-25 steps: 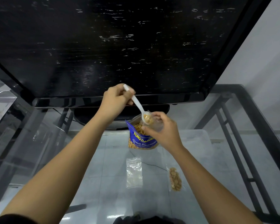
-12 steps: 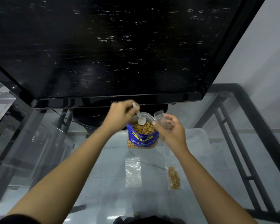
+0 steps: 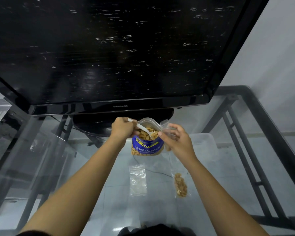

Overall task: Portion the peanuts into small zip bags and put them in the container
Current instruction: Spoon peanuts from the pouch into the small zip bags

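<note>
The fingers of the left hand (image 3: 122,127) are curled shut round the handle of a white plastic spoon (image 3: 143,129), its bowl dipped among the nuts at the mouth of the blue peanut bag (image 3: 147,147). The right hand (image 3: 176,140) pinches a small clear zip bag (image 3: 167,128) by its lip, thumb and forefinger closed on the plastic, the other fingers spread loosely; the bag hangs just beside the peanut bag's right edge.

I'd say the weak spot is that floppy lip. If the pinch lets the mouth sag shut, a loaded spoon would tip its nuts onto the glass desk (image 3: 109,193). The spoon could also nudge the standing peanut bag over, since nothing steadies it.

Nearer the person, an empty zip bag (image 3: 138,180) lies flat on the desk, and a filled zip bag (image 3: 180,184) lies to its right, well apart from it. The clear container (image 3: 204,142) sits beyond the right wrist, apparently with no bags in it yet.
</note>
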Demonstrator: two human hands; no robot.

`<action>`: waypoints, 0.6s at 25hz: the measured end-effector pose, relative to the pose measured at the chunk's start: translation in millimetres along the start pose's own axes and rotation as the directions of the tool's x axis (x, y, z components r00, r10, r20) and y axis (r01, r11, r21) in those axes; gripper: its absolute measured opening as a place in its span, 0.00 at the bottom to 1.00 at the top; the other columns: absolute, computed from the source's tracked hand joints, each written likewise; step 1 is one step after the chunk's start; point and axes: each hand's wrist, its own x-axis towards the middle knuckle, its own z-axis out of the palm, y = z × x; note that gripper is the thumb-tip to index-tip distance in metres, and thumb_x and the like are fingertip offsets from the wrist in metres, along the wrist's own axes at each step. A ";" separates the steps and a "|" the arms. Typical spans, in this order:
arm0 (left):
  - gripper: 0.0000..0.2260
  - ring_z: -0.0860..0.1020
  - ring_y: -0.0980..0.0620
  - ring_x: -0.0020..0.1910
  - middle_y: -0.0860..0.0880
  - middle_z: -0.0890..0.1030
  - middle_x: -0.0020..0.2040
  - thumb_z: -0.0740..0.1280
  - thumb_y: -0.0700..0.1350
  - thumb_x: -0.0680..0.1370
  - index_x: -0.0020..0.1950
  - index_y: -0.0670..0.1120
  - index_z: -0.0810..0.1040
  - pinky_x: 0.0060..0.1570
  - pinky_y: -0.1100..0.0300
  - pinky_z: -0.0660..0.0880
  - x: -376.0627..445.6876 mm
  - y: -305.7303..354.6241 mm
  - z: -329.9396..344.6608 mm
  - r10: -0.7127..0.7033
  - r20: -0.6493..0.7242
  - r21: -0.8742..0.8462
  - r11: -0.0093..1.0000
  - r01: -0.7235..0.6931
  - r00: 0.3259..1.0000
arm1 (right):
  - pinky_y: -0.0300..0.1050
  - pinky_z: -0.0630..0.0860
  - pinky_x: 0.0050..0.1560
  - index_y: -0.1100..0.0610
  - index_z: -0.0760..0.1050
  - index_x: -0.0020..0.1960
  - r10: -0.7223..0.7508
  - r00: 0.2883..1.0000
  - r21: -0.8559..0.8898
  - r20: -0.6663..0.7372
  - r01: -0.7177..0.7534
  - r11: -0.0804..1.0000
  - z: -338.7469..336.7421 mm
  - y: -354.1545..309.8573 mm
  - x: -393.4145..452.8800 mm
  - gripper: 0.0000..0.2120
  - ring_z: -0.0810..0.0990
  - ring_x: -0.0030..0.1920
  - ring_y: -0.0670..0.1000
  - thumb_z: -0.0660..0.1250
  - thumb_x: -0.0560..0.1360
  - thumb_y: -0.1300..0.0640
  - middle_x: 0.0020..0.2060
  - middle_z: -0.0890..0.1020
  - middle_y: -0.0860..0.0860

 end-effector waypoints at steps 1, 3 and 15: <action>0.06 0.77 0.59 0.21 0.46 0.82 0.36 0.63 0.42 0.78 0.46 0.42 0.78 0.22 0.69 0.72 -2.3 -1.2 -0.3 -0.008 0.042 -0.002 1.000 0.008 0.999 | 0.56 0.81 0.50 0.46 0.70 0.59 0.004 1.000 0.002 0.004 -0.004 1.000 -0.7 0.3 -0.3 0.25 0.79 0.56 0.48 0.73 0.65 0.43 0.52 0.82 0.44; 0.07 0.77 0.60 0.21 0.46 0.82 0.38 0.62 0.42 0.79 0.50 0.41 0.78 0.20 0.69 0.70 -3.0 -3.2 -0.8 -0.008 0.076 -0.045 0.999 0.011 0.997 | 0.56 0.81 0.51 0.46 0.70 0.59 0.015 1.000 0.008 0.010 -0.015 1.000 -2.1 0.4 0.1 0.25 0.79 0.56 0.48 0.73 0.66 0.43 0.52 0.81 0.44; 0.06 0.77 0.60 0.23 0.46 0.79 0.34 0.62 0.42 0.79 0.43 0.43 0.74 0.22 0.70 0.73 12.0 -5.2 -26.1 -0.129 0.009 -0.356 0.926 0.124 0.992 | 0.37 0.76 0.42 0.48 0.71 0.59 -0.120 0.991 -0.153 -0.066 0.108 0.982 -8.8 -14.6 0.0 0.23 0.77 0.50 0.45 0.74 0.67 0.47 0.52 0.77 0.45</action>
